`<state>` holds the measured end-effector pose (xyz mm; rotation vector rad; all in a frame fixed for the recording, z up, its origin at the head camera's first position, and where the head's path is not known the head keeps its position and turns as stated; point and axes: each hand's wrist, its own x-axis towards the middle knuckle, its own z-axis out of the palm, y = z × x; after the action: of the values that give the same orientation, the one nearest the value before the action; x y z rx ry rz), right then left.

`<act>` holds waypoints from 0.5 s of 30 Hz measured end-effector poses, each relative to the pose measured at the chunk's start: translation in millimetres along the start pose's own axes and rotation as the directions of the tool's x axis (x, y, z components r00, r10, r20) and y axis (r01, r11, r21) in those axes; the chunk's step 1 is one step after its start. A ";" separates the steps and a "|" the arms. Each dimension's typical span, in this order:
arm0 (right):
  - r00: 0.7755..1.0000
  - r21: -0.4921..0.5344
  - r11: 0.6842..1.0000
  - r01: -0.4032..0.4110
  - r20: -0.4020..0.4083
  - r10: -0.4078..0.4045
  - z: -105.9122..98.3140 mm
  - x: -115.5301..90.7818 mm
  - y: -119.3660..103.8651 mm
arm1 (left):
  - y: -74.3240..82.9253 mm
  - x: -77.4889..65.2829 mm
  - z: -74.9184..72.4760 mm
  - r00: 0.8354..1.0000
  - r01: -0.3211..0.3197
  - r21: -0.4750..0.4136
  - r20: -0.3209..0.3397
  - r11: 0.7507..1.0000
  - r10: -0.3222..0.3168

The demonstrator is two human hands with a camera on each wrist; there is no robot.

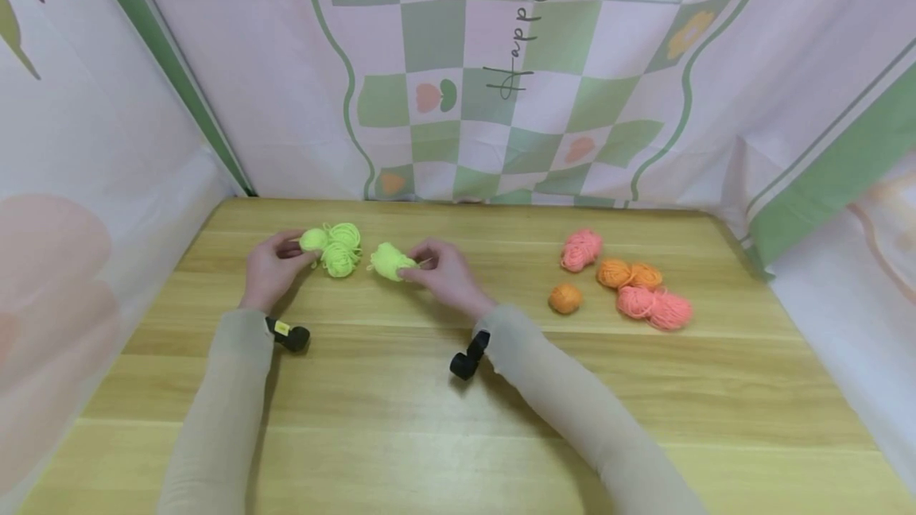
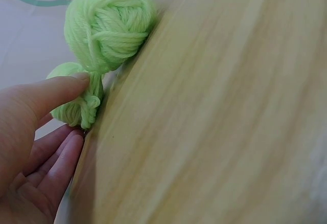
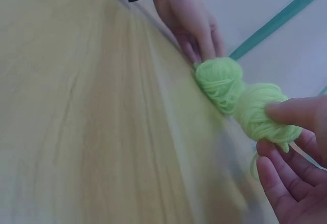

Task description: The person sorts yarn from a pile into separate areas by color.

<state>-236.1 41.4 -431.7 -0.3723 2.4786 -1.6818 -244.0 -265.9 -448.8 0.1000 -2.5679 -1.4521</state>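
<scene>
My left hand (image 1: 275, 267) holds a small neon-green yarn ball (image 1: 313, 241) between thumb and fingers at the left of the table. In the left wrist view the thumb lies on that ball, and a larger green ball (image 2: 110, 24) sits just beyond it. Two green balls, an upper one (image 1: 345, 235) and a lower one (image 1: 339, 259), rest against its right side. A short gap to the right, my right hand (image 1: 447, 272) pinches another green yarn ball (image 1: 390, 261). Its thumb presses the top and its fingers are underneath in the right wrist view, where a loose strand (image 3: 254, 166) hangs down.
On the table's right lie a pink yarn ball (image 1: 581, 250), a lone orange ball (image 1: 565, 299), orange yarn (image 1: 630, 274) and, touching it, more pink yarn (image 1: 654, 307). The wooden table (image 1: 372, 420) meets a printed curtain (image 1: 501, 141) at its back edge.
</scene>
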 end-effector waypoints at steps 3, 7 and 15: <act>1.000 0.008 1.000 -0.009 0.014 0.009 5.8 4.5 1.0 | -0.4 0.2 0.3 1.000 0.000 -0.002 0.000 1.000 0.000; 1.000 -0.009 1.000 -0.002 0.013 0.002 13.2 8.7 3.7 | -1.6 0.8 1.0 1.000 0.000 -0.004 0.000 1.000 0.000; 0.998 -0.085 0.996 -0.042 -0.055 0.037 25.2 18.3 -3.0 | -3.8 1.5 0.4 1.000 0.002 -0.002 0.003 1.000 -0.002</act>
<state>-247.3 12.8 -437.7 -0.2887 2.5851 -1.5949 -245.8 -267.8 -452.0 0.0998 -2.5690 -1.4571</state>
